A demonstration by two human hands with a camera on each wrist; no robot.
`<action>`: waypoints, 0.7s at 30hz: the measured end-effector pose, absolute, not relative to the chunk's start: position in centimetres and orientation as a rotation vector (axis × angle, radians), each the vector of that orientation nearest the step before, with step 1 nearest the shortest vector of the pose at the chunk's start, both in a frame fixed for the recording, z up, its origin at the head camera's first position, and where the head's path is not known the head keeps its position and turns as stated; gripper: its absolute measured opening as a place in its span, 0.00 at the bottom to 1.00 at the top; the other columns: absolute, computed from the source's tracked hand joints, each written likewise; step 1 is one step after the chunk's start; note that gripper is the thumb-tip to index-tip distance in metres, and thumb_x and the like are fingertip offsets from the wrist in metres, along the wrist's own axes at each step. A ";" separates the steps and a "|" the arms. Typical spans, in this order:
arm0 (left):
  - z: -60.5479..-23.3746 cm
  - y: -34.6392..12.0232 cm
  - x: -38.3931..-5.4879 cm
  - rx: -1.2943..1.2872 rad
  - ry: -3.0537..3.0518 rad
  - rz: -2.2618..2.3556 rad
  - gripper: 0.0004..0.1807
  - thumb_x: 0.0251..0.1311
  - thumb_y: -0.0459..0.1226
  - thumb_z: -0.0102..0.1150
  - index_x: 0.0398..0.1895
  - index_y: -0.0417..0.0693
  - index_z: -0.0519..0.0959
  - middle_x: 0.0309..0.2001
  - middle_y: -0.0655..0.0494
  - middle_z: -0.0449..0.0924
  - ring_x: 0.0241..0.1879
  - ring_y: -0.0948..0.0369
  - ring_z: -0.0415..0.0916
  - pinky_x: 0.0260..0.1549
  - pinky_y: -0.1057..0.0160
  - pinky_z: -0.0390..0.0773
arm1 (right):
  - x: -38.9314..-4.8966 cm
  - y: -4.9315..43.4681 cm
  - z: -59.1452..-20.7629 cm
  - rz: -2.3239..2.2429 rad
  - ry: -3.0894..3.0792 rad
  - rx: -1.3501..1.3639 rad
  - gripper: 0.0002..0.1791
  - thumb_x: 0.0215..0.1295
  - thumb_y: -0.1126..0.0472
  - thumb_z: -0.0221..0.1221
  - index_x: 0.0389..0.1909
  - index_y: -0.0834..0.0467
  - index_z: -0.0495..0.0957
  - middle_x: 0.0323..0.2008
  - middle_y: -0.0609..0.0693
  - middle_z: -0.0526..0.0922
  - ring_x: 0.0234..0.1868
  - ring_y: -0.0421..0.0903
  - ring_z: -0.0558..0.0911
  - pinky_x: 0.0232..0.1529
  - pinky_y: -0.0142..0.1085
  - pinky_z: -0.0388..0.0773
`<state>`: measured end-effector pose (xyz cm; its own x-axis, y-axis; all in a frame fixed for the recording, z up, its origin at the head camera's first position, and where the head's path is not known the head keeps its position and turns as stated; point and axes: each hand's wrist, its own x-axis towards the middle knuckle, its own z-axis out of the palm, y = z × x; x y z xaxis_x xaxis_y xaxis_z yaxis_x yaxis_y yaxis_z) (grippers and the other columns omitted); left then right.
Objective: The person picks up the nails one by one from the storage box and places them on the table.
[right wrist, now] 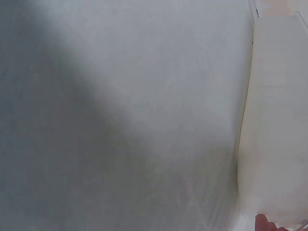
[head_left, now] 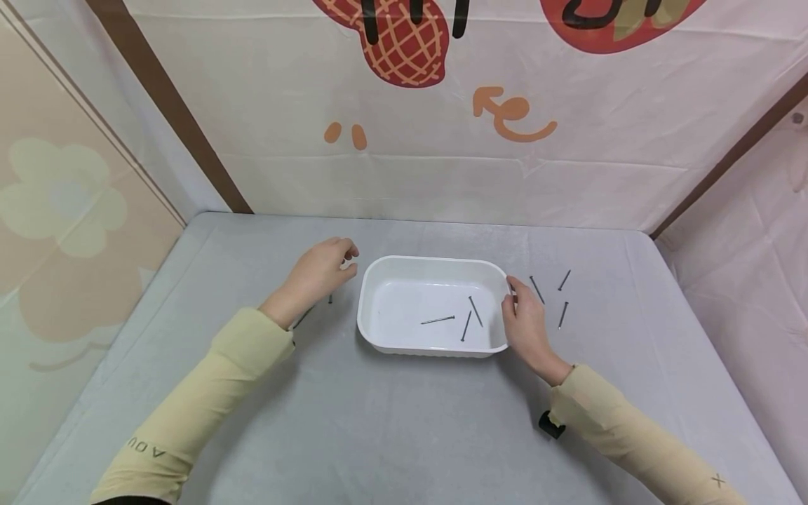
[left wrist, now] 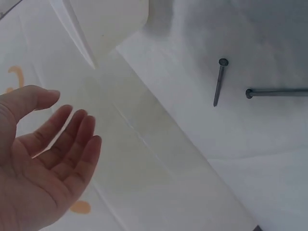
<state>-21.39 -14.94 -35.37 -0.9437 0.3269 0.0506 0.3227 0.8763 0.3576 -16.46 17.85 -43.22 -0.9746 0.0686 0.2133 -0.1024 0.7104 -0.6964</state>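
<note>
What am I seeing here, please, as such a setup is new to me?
There is no machine, only a person working bare-handed. The widest picture comes from a camera on the head, looking down; the other two come from one on each wrist. On the grey table stands a white tray with three nails inside. Three more nails lie to its right, and two nails show in the left wrist view. The left hand, loosely bent, holds nothing. The right hand is at the tray's right end; whether it grips anything is unclear.

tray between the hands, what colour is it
The tray is white, seen best in the head view.
</note>
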 end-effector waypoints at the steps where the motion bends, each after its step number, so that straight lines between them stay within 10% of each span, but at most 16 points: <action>1: -35.3 -14.8 -21.4 0.548 3.040 0.570 0.13 0.57 0.34 0.51 0.44 0.37 0.75 0.41 0.44 0.76 0.40 0.52 0.73 0.38 0.55 0.74 | -16.5 17.9 -43.2 1.117 -2.692 0.026 0.22 0.67 0.65 0.41 0.61 0.66 0.62 0.56 0.63 0.70 0.47 0.55 0.75 0.43 0.45 0.77; 21: -34.9 -12.9 -21.7 0.816 3.102 0.484 0.12 0.56 0.34 0.54 0.42 0.40 0.76 0.40 0.49 0.76 0.36 0.54 0.71 0.33 0.59 0.74 | -16.6 17.9 -43.3 1.106 -2.683 0.038 0.22 0.67 0.65 0.41 0.60 0.67 0.63 0.55 0.63 0.70 0.47 0.55 0.76 0.43 0.45 0.77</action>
